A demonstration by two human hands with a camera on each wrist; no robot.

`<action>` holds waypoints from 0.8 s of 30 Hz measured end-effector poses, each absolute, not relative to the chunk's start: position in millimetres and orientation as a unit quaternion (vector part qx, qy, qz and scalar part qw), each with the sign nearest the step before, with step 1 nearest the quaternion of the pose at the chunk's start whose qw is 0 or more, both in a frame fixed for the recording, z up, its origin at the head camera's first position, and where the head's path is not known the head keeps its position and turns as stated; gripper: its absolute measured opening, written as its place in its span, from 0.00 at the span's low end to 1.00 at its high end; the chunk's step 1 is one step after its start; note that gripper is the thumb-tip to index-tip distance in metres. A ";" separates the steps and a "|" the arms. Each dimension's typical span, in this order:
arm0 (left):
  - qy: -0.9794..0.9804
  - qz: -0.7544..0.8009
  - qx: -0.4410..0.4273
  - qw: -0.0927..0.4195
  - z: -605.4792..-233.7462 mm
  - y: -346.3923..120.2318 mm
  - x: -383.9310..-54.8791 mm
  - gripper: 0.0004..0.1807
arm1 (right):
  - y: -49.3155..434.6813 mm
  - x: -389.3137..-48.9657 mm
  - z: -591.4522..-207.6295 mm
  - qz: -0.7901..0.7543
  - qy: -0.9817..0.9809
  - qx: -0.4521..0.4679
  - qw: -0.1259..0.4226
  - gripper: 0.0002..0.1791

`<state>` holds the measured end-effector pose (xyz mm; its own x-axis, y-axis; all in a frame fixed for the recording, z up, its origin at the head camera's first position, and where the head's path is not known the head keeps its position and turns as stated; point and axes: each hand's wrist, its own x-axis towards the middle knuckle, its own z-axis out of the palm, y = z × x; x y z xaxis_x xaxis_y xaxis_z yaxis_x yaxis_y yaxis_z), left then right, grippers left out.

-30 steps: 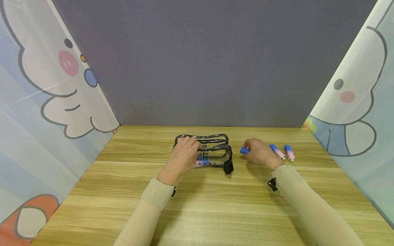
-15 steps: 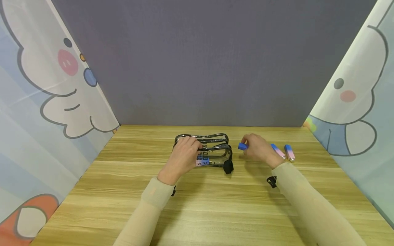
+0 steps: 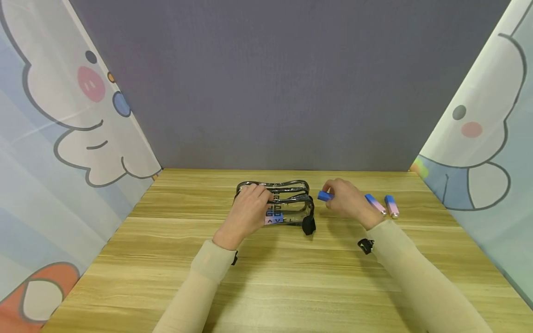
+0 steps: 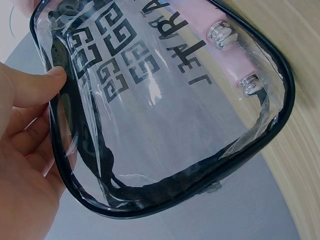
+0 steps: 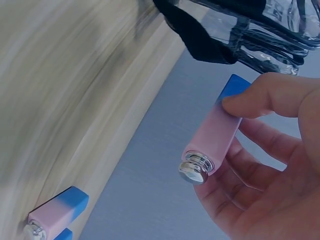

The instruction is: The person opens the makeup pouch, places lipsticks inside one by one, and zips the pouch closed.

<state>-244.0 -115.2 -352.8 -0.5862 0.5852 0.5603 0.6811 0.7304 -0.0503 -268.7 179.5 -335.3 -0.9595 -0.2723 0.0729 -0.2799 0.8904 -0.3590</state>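
A clear plastic pouch with black piping and printed black lettering stands on the table. My left hand grips its upper edge, thumb on the near side in the left wrist view. Inside the pouch lie two pink tubes with silver ends. Just right of the pouch, my right hand pinches a blue-and-pink square tube with a silver knob end, between thumb and fingers. In the head view only the blue end of this tube shows.
Two more blue-and-pink tubes lie on the wooden table to the right of my right hand. A black strap tab hangs at the pouch's right end. A grey panel stands behind the table.
My right hand has moved a little left and away from me, bringing the pinched tube closer to the pouch. My left hand and the pouch have stayed in place.
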 end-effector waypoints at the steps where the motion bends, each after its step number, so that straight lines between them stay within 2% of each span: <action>1: -0.886 -0.085 -0.357 0.282 -352.7 -115.2 -243.9 0.11 | 179.2 -268.5 -335.0 0.187 -0.972 0.144 0.014 0.18; 10: -0.889 -0.083 -0.354 0.279 -351.7 -115.1 -242.4 0.11 | 176.0 -266.6 -329.9 0.211 -0.965 0.152 0.040 0.19; 24: -0.886 -0.085 -0.356 0.285 -351.3 -115.2 -242.6 0.11 | 169.3 -260.8 -318.8 0.237 -0.958 0.153 0.047 0.19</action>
